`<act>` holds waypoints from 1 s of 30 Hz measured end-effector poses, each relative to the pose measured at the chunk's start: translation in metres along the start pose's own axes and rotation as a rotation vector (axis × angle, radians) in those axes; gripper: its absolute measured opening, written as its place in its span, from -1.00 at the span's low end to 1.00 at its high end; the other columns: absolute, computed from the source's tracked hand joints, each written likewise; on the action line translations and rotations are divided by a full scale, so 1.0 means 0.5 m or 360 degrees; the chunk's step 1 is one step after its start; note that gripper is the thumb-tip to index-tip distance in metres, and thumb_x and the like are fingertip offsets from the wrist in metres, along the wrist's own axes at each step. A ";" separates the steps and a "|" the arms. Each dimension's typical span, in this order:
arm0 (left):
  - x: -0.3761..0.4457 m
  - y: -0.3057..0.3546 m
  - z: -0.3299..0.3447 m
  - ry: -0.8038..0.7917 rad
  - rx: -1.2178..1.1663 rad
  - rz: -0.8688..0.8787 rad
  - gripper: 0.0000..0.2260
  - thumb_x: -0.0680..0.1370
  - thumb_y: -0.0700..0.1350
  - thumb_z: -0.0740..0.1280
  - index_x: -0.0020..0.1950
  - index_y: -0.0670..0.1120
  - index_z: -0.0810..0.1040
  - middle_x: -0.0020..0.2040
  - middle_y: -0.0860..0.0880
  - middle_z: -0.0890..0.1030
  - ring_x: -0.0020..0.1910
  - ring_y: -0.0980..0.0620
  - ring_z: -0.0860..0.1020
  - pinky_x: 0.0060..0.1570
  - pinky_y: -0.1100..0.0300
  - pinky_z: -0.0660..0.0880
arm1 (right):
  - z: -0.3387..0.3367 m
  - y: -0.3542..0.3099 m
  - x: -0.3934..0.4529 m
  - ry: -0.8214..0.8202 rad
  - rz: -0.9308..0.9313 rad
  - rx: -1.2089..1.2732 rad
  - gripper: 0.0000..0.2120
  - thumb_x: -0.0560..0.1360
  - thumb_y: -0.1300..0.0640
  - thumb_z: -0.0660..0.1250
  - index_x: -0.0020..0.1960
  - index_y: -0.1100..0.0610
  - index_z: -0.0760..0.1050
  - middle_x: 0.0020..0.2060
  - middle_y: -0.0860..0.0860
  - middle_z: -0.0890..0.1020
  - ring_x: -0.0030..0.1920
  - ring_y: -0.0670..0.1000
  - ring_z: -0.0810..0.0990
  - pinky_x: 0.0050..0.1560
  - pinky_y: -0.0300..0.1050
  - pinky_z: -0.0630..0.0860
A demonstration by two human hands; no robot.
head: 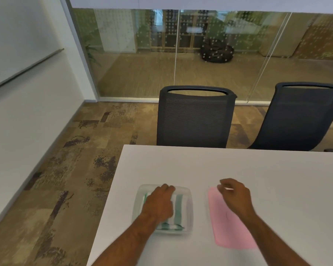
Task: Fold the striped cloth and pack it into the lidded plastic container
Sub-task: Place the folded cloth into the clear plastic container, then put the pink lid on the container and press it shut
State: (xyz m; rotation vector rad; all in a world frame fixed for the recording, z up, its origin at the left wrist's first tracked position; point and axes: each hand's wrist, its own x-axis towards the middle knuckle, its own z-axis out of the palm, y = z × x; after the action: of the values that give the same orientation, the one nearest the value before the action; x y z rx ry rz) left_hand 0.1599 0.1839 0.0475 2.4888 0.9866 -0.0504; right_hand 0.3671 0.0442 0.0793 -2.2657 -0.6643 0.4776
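Note:
A clear plastic container (188, 194) stands near the left edge of the white table (238, 166). The folded green-and-white striped cloth (178, 208) lies inside it. My left hand (159, 203) rests palm down on the cloth, pressing it into the container and hiding most of it. To the right lies the pink lid (227, 227), flat on the table. My right hand (234, 192) hovers over the lid's far end with its fingers loosely curled; I cannot tell whether they touch the lid.
Two dark mesh office chairs (194, 118) (300, 116) stand at the table's far side. The table's left edge (112, 198) drops to patterned carpet. A glass wall runs behind the chairs.

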 end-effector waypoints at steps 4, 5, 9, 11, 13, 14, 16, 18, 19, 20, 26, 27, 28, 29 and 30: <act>0.017 0.100 0.057 0.0165 -0.0669 0.0099 -0.59 0.51 -0.09 0.34 0.37 0.00 0.44 0.21 0.00 0.56 0.22 0.02 0.50 0.30 0.08 0.44 | -0.055 0.112 0.011 0.0070 0.0341 0.0088 -0.76 0.51 0.10 0.35 0.13 0.18 0.61 0.11 0.12 0.67 0.18 0.16 0.58 0.28 0.04 0.41; 0.021 0.126 0.075 0.0142 -0.0786 0.0091 -0.57 0.49 -0.07 0.37 0.37 -0.02 0.44 0.19 -0.01 0.56 0.20 0.02 0.51 0.29 0.07 0.45 | -0.061 0.137 0.009 0.0079 0.0400 0.0090 -0.74 0.53 0.09 0.32 0.14 0.19 0.61 0.14 0.13 0.66 0.21 0.19 0.56 0.29 0.05 0.40; 0.038 0.215 0.144 -0.0160 -0.0826 -0.0080 -0.36 0.48 -0.02 0.39 0.51 -0.05 0.22 0.40 -0.08 0.44 0.38 -0.06 0.39 0.40 0.12 0.32 | -0.063 0.217 -0.001 0.0098 0.0629 0.0149 -0.67 0.57 0.03 0.25 0.19 0.22 0.58 0.22 0.18 0.61 0.27 0.22 0.51 0.33 0.05 0.35; 0.043 0.241 0.180 -0.0314 -0.0832 -0.0241 -0.25 0.45 0.00 0.40 0.54 -0.07 0.11 0.44 -0.12 0.38 0.42 -0.12 0.34 0.41 0.06 0.30 | -0.047 0.256 0.001 0.0022 0.0748 0.0098 -0.59 0.58 -0.04 0.22 0.21 0.26 0.56 0.24 0.21 0.59 0.27 0.22 0.51 0.33 0.04 0.36; 0.046 0.253 0.208 -0.0423 -0.0930 -0.0438 -0.15 0.38 0.00 0.43 0.54 -0.10 0.06 0.42 -0.13 0.38 0.40 -0.14 0.38 0.38 0.03 0.36 | -0.027 0.295 0.008 -0.0067 0.0818 0.0008 -0.50 0.57 -0.11 0.19 0.15 0.31 0.56 0.20 0.25 0.61 0.22 0.22 0.54 0.28 0.03 0.41; 0.047 0.256 0.221 -0.0458 -0.1003 -0.0529 -0.10 0.34 -0.01 0.45 0.55 -0.10 0.04 0.41 -0.13 0.39 0.39 -0.14 0.40 0.36 0.03 0.39 | -0.019 0.309 0.010 -0.0098 0.0850 -0.0027 -0.48 0.56 -0.14 0.18 0.10 0.32 0.57 0.16 0.26 0.62 0.19 0.22 0.56 0.24 0.02 0.43; 0.050 0.261 0.240 -0.0504 -0.1140 -0.0658 -0.02 0.29 -0.05 0.48 0.56 -0.10 -0.03 0.42 -0.13 0.39 0.38 -0.12 0.41 0.34 0.05 0.42 | -0.011 0.321 0.007 -0.0119 0.0884 -0.0110 -0.50 0.54 -0.18 0.17 -0.01 0.27 0.56 0.10 0.26 0.63 0.14 0.22 0.58 0.18 0.02 0.45; 0.052 0.264 0.247 -0.0504 -0.1284 -0.0692 -0.02 0.30 -0.13 0.49 0.56 -0.10 -0.05 0.42 -0.12 0.39 0.36 -0.11 0.42 0.31 0.09 0.43 | -0.007 0.317 0.003 -0.0132 0.0900 -0.0200 -0.49 0.54 -0.19 0.15 0.01 0.25 0.57 0.09 0.22 0.63 0.12 0.21 0.58 0.17 0.00 0.46; 0.052 0.266 0.247 -0.0509 -0.1369 -0.0691 -0.03 0.29 -0.16 0.49 0.54 -0.09 -0.03 0.39 -0.11 0.41 0.34 -0.10 0.43 0.28 0.10 0.43 | -0.006 0.314 0.002 -0.0148 0.0912 -0.0228 -0.48 0.55 -0.19 0.14 0.05 0.25 0.58 0.10 0.21 0.63 0.13 0.20 0.58 0.17 -0.02 0.45; 0.053 0.267 0.246 -0.0510 -0.1465 -0.0690 -0.05 0.26 -0.17 0.48 0.52 -0.08 0.01 0.36 -0.10 0.43 0.31 -0.09 0.45 0.26 0.09 0.45 | -0.004 0.311 0.002 -0.0155 0.0914 -0.0233 -0.49 0.55 -0.19 0.14 0.09 0.24 0.58 0.11 0.20 0.63 0.14 0.20 0.58 0.17 -0.02 0.45; 0.053 0.266 0.228 -0.0416 -0.1865 -0.0733 -0.21 0.21 -0.19 0.45 0.37 0.03 0.18 0.27 -0.08 0.47 0.17 -0.04 0.51 -0.12 0.15 0.63 | -0.024 0.266 -0.002 -0.0027 0.0760 -0.0023 -0.62 0.51 0.02 0.32 0.25 0.20 0.51 0.18 0.21 0.62 0.17 0.20 0.58 0.18 -0.04 0.44; 0.052 0.266 0.222 -0.0391 -0.1910 -0.0726 -0.23 0.23 -0.19 0.45 0.37 0.03 0.21 0.26 -0.07 0.48 0.16 -0.02 0.52 -0.16 0.19 0.61 | -0.031 0.254 -0.005 0.0034 0.0707 0.0042 -0.66 0.49 0.07 0.35 0.23 0.17 0.51 0.13 0.21 0.64 0.11 0.20 0.60 0.11 -0.07 0.44; 0.054 0.265 0.219 -0.0355 -0.1964 -0.0727 -0.23 0.23 -0.16 0.46 0.38 0.04 0.22 0.24 -0.05 0.50 0.16 -0.02 0.53 -0.10 0.17 0.59 | -0.040 0.242 -0.008 0.0095 0.0672 0.0143 -0.70 0.47 0.12 0.38 0.18 0.13 0.51 0.07 0.20 0.66 0.03 0.19 0.62 0.04 -0.09 0.45; 0.053 0.267 0.211 -0.0332 -0.2036 -0.0738 -0.25 0.25 -0.12 0.47 0.38 0.05 0.22 0.23 -0.04 0.51 0.16 -0.03 0.54 -0.02 0.12 0.57 | -0.049 0.229 -0.011 0.0140 0.0644 0.0280 -0.74 0.44 0.17 0.41 0.12 0.08 0.50 -0.01 0.18 0.69 -0.06 0.18 0.63 0.01 -0.07 0.50; 0.052 0.271 0.199 -0.0301 -0.2142 -0.0758 -0.28 0.29 -0.08 0.46 0.39 0.06 0.23 0.23 -0.03 0.52 0.16 -0.03 0.54 0.03 0.08 0.54 | -0.058 0.216 -0.015 0.0163 0.0603 0.0427 -0.75 0.42 0.21 0.42 0.05 0.04 0.49 -0.10 0.15 0.71 -0.12 0.18 0.66 -0.01 0.02 0.57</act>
State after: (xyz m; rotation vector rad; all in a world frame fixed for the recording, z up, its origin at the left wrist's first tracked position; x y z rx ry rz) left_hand 0.2817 0.0716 0.0080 0.9996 0.9985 0.1719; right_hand 0.4105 -0.0413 0.0215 -2.1420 -0.1059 0.5870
